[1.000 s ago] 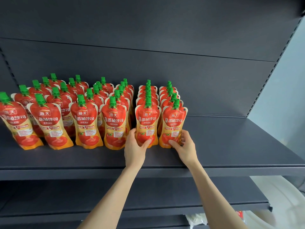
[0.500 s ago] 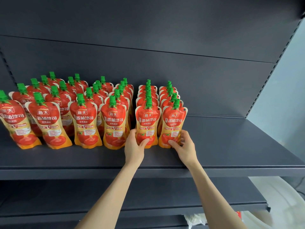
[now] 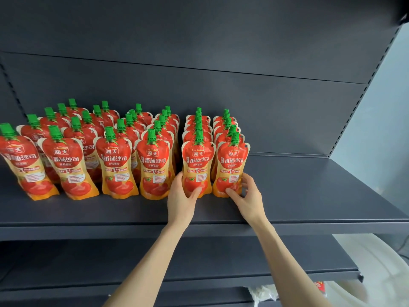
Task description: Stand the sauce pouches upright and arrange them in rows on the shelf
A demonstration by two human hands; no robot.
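Left hand (image 3: 180, 197) and right hand (image 3: 250, 197) grip pouches (image 3: 197, 165) labelled 海天 — 番茄沙司.

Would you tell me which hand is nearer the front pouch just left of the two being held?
Left. The left hand grips the neighbouring pouch beside that front pouch; the right hand holds the end pouch, one row farther right.

Both bare forearms reach up and forward from the bottom of the view, converging slightly. The left hand (image 3: 180, 201) curls round the base of a sauce pouch (image 3: 197, 160), thumb across its front. The right hand (image 3: 249, 197) grips the neighbouring pouch (image 3: 232, 161) low down, thumb in front, fingers apparently wrapping its right edge.
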